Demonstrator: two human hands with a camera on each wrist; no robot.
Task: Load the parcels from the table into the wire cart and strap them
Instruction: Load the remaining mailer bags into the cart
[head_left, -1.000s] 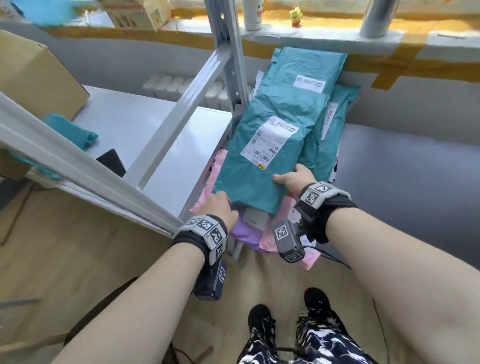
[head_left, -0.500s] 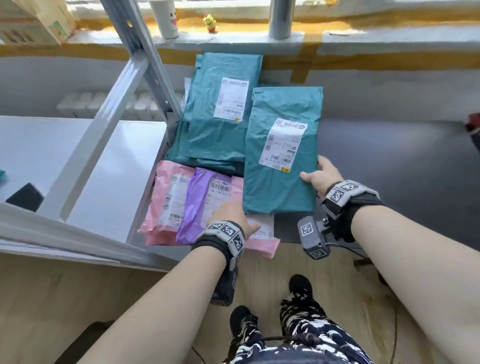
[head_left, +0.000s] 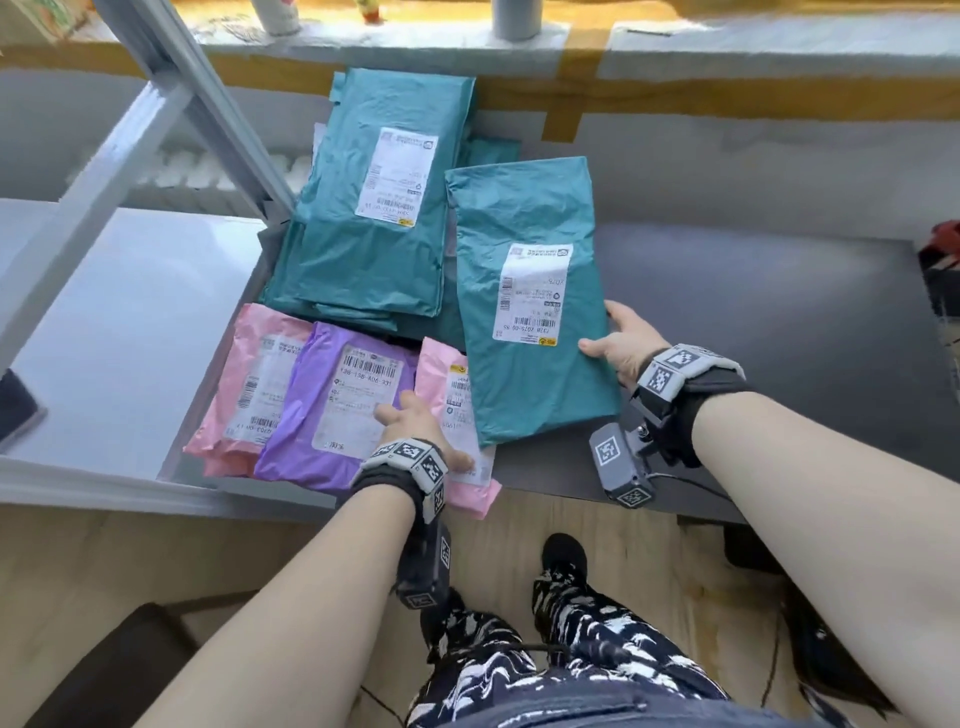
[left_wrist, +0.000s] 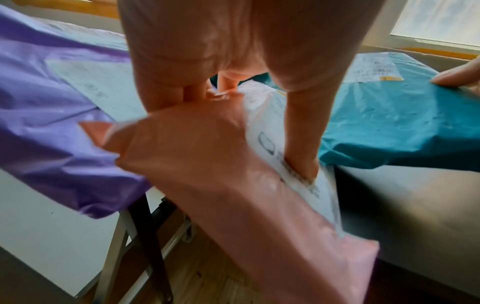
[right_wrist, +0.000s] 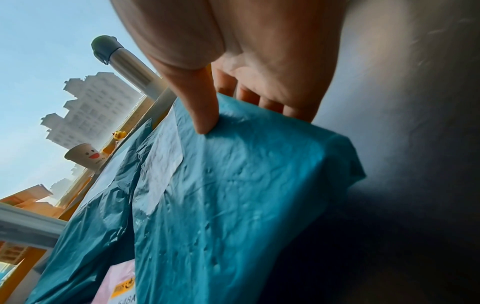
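Note:
My right hand (head_left: 618, 343) pinches the right edge of a teal parcel (head_left: 524, 322) with a white label, thumb on top (right_wrist: 205, 121) and fingers under. The teal parcel lies partly on a pink parcel (head_left: 439, 369) and partly on the dark table (head_left: 753, 312). My left hand (head_left: 415, 431) grips that pink parcel (left_wrist: 221, 164) at its left edge, thumb pressed on its label, beside a purple parcel (head_left: 332, 415). Another pink parcel (head_left: 254, 384) lies left of the purple one. A stack of teal parcels (head_left: 379, 208) sits behind them. No wire cart is in view.
A white table (head_left: 130, 338) stands at the left with a dark phone (head_left: 13, 410) at its edge. A grey metal frame (head_left: 171, 78) slants over it. A paper cup (head_left: 275, 15) and a bottle (head_left: 517, 18) stand on the window sill. Wood floor lies below.
The teal parcel has slid right off the stack, uncovering the pink and purple parcels. My left hand has let go of it and settled on the pink parcel.

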